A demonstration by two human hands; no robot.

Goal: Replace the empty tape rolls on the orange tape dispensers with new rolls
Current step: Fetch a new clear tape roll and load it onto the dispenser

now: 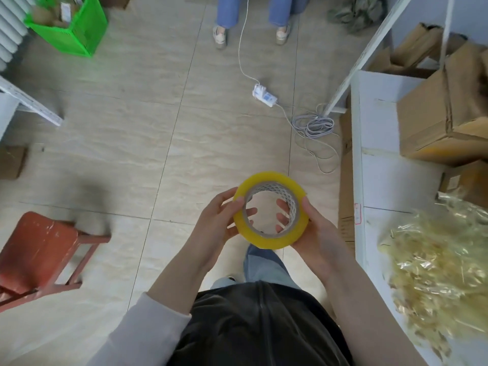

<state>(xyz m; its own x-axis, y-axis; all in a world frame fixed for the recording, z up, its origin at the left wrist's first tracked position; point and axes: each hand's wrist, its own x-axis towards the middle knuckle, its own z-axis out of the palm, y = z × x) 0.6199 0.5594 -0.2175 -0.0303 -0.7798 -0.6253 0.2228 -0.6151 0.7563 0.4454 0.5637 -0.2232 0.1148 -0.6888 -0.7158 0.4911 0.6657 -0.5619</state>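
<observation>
Holding a yellow roll (265,241) over the tiled floor (132,133), left hand (215,223) and right hand (315,233) grip opposite sides, fingers (281,206) curled under into its core, near the white bench (380,186).

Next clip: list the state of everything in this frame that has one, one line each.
tape roll, thick with tape, held between both hands
left hand, grips the roll's left side
right hand, grips the roll's right side
red stool, upright on the floor
green basket, upright, holding items
power strip, lying on floor, cords attached
grey cable, coiled on floor
cardboard box, closed, on white table
</observation>
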